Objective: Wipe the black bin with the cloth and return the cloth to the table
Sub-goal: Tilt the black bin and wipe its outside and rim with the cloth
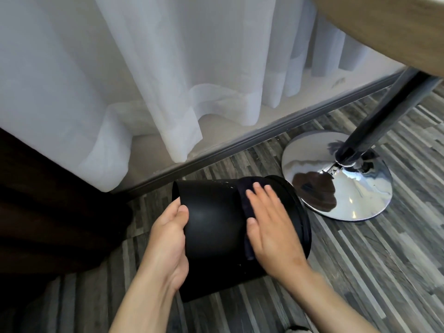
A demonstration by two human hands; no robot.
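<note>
The black bin (213,227) lies tipped on its side over the striped floor, its base to the left and its rim to the right. My left hand (168,239) grips the base edge and steadies it. A dark cloth (245,195) is draped across the bin's side near the rim. My right hand (269,219) lies flat on the cloth with fingers spread, pressing it against the bin. Most of the cloth is hidden under that hand.
A chrome round table base (355,191) with a dark pole (389,111) stands just right of the bin. The wooden tabletop (394,27) overhangs at top right. White sheer curtains (144,80) hang behind. A dark furniture piece (48,212) sits at left.
</note>
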